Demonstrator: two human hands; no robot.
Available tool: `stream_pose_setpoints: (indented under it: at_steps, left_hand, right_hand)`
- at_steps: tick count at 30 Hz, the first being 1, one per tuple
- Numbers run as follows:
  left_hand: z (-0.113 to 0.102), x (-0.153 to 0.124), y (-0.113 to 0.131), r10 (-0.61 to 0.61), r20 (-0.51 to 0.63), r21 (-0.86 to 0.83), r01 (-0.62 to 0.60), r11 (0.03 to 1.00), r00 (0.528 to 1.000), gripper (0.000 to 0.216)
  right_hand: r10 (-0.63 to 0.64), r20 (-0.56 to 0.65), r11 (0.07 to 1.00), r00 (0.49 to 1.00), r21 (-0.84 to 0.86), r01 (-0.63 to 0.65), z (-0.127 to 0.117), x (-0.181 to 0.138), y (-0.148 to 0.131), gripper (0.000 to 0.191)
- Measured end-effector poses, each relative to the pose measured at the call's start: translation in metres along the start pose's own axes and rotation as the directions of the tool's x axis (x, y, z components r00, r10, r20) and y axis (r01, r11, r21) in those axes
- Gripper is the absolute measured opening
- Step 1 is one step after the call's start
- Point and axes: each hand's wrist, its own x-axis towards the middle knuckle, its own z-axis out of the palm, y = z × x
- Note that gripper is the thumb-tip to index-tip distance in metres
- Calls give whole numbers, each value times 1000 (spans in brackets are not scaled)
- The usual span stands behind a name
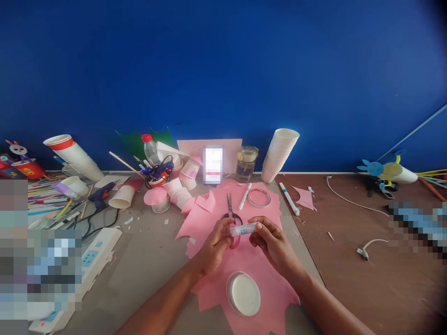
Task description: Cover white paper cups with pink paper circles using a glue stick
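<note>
Both hands meet over a pink paper sheet (244,260) at the table's middle. Between them lies a small clear tube with a blue label (243,229), held level. My left hand (214,246) pinches its left end, where a small pink piece also shows, and my right hand (270,242) pinches its right end. Just behind the hands lie scissors (230,210) on the pink sheet. An upturned white paper cup (244,294) stands on the sheet close to my wrists.
Behind are a roll of tape (259,197), two white pens (245,196), a glass jar (246,164), a phone (213,164) and a leaning stack of paper cups (279,153). Cups, a glue gun (101,194) and a power strip (94,253) crowd the left. A white cable (352,201) lies right.
</note>
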Motion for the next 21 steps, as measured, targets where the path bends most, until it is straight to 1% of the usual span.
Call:
stream_pose_setpoints:
  at_steps: [2,5,7,10,13,16,21]
  left_hand:
    - [0,0,-2,24,18,13,-24,1000,1000,37]
    - [-1,1,-6,37,15,18,-38,999,999,39]
    - [-2,1,-7,42,13,51,-42,998,999,40]
    - [-2,0,-8,53,18,125,-54,991,998,40]
    - [-2,0,-7,119,13,198,-119,973,993,41]
    - [-1,0,-5,188,-10,256,-179,950,982,39]
    - [0,0,-3,215,-62,334,-183,925,975,36]
  right_hand:
    - [-31,-9,998,999,-60,30,-1,0,3,31]
    - [-73,-31,985,997,-162,67,-2,1,4,32]
    - [-95,-36,969,995,-233,84,-3,1,3,33]
    - [-139,-29,923,990,-367,119,-5,1,1,34]
    - [-187,-10,865,982,-476,159,-7,1,-3,36]
    - [-220,11,824,975,-533,192,-9,1,-6,36]
    - [-262,18,781,965,-583,223,-11,2,-8,32]
